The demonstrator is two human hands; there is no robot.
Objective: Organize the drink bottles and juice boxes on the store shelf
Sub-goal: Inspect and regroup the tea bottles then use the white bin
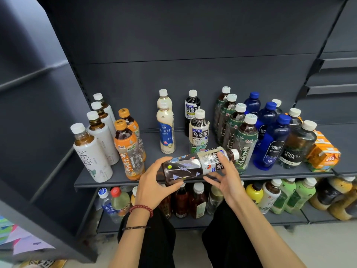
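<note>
From the head camera, the left hand (152, 182) and the right hand (229, 180) hold one dark tea bottle (185, 167) lying on its side, just in front of the gray shelf (116, 182). The left hand's fingers curl round the bottom end. The right hand pinches the label end, thumb on top and fingers under. The white cap points to 3 o'clock. On the shelf, going round from the held bottle: a row of white bottles (92, 151) stands at 9 o'clock, and two orange bottles (129, 149) stand just beside them. Two cream bottles (166, 128) stand at 11 o'clock. Two more dark tea bottles (199, 130) stand at 12 o'clock. A row of green bottles (245, 142) stands at 2 o'clock, then blue bottles (272, 142), then a dark soda bottle (297, 146). Orange juice boxes (324, 155) sit far out at 3 o'clock. A lower shelf at 6 o'clock holds more bottles (199, 202). A red bead bracelet (142, 208) is on the left wrist.
</note>
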